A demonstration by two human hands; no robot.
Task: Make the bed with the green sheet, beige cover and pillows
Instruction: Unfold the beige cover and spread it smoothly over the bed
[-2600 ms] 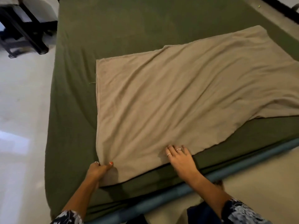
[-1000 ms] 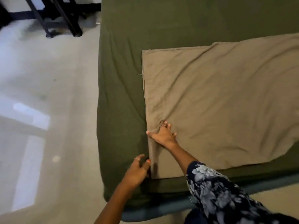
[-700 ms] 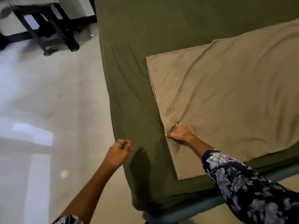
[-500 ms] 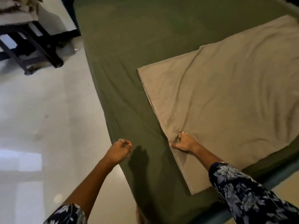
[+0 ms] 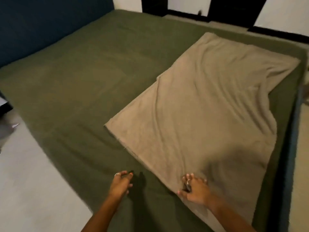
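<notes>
A pale floor (image 5: 30, 190) fills the lower left beside the bed; a dark blue wall (image 5: 50, 22) rises at the upper left; white wall panels (image 5: 284, 12) alternate with black vertical bands (image 5: 153, 5) along the top; a blue-grey bed frame edge (image 5: 291, 148) runs down the right side.
</notes>
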